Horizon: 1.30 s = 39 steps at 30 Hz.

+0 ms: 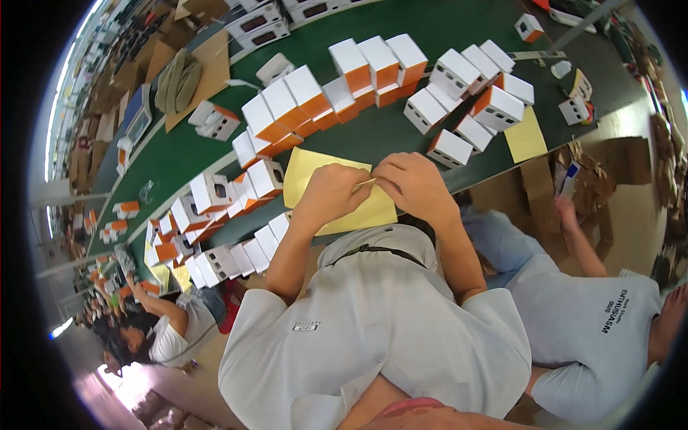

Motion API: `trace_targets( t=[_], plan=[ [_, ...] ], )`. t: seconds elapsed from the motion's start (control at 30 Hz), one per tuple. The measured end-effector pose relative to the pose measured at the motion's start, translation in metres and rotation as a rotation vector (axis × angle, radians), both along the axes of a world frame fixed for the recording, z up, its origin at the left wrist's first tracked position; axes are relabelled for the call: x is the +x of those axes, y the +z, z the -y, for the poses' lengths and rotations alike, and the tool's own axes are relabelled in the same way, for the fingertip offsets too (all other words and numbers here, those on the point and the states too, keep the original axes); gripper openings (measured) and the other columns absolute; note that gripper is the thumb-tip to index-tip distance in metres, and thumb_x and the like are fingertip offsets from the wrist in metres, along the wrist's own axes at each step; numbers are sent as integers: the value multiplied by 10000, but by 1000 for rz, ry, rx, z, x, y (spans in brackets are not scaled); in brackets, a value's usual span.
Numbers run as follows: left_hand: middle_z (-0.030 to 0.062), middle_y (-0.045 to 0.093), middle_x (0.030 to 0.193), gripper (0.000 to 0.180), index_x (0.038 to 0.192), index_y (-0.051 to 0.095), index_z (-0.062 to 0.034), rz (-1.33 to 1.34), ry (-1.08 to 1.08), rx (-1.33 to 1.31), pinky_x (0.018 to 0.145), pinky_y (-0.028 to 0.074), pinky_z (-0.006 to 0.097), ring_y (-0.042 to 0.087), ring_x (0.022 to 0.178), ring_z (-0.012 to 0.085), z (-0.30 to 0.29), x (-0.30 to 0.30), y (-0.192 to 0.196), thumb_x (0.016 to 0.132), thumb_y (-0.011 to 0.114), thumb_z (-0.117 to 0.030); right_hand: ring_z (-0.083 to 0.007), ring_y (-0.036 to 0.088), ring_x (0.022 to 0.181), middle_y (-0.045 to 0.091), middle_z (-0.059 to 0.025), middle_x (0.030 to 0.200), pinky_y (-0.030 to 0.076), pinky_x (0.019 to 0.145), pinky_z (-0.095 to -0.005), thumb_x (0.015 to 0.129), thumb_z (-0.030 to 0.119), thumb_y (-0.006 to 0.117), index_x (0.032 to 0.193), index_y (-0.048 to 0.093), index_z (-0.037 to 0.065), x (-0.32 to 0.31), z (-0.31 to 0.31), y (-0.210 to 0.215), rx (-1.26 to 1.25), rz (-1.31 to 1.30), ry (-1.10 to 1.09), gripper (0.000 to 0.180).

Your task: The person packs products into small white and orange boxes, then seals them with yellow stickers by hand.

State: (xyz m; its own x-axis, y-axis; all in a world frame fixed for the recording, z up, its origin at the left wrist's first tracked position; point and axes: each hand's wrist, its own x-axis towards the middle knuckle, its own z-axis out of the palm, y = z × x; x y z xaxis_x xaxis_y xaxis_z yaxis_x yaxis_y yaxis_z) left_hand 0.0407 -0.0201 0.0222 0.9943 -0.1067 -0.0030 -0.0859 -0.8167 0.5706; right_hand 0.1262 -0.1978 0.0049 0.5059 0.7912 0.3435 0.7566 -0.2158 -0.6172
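Note:
My left hand (333, 192) and my right hand (414, 180) meet over a yellow sheet (301, 168) at the near edge of the green table. The fingers of both are closed, thumbs and fingertips pinching a thin pale strip (366, 182) between them. What that strip is cannot be made out. Part of the sheet is hidden under the hands. Just to the left and beyond stand rows of small white and orange boxes (265, 177), the nearest close to my left wrist.
More boxes (453, 74) are stacked at the right, beside another yellow sheet (525, 136). Brown cardboard (215, 68) lies at the far left. One co-worker (573, 308) sits close on my right, another (172, 326) farther off on the left. A brown paper bag (584, 183) stands past the table's right edge.

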Motion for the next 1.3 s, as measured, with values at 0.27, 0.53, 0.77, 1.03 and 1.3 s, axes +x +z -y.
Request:
trace_targets(
  t=[0.27, 0.53, 0.77, 1.03, 1.3],
  plan=[
    [155, 614, 695, 151, 792, 646, -35, 55, 25, -62, 588, 464, 419, 591, 639, 349, -7, -18, -15, 790, 645, -186, -218, 567, 988, 582, -21, 946, 427, 836, -355, 743, 108, 689, 832, 607, 87, -11, -12, -14, 172, 108, -17, 123],
    [136, 594, 689, 138, 781, 631, -37, 63, -58, -38, 575, 463, 389, 578, 625, 328, -7, -24, -14, 776, 684, -164, -217, 561, 1028, 577, -19, 941, 422, 863, -361, 698, 96, 709, 804, 598, 89, -39, -5, -12, 125, 129, -165, 154],
    [140, 577, 648, 169, 792, 638, -9, -75, -64, -334, 539, 422, 353, 529, 547, 272, -4, -17, -11, 783, 663, -176, -203, 583, 975, 577, -16, 895, 440, 836, -359, 682, 100, 667, 764, 611, 94, -55, 2, -19, 180, 318, -296, 99],
    [84, 492, 577, 207, 791, 623, 22, -242, -12, -489, 515, 356, 304, 405, 527, 135, -11, -3, -20, 812, 640, -183, -228, 596, 913, 573, -33, 868, 458, 805, -360, 696, 79, 666, 796, 641, 89, -48, 3, -23, 320, 297, -382, 104],
    [90, 598, 673, 111, 785, 605, 2, -25, -40, -358, 550, 420, 318, 542, 562, 199, -5, 0, -21, 785, 662, -93, -232, 562, 945, 578, -34, 902, 424, 808, -356, 750, 82, 687, 852, 620, 83, -24, 3, -12, 178, 85, -256, 123]
  ],
)
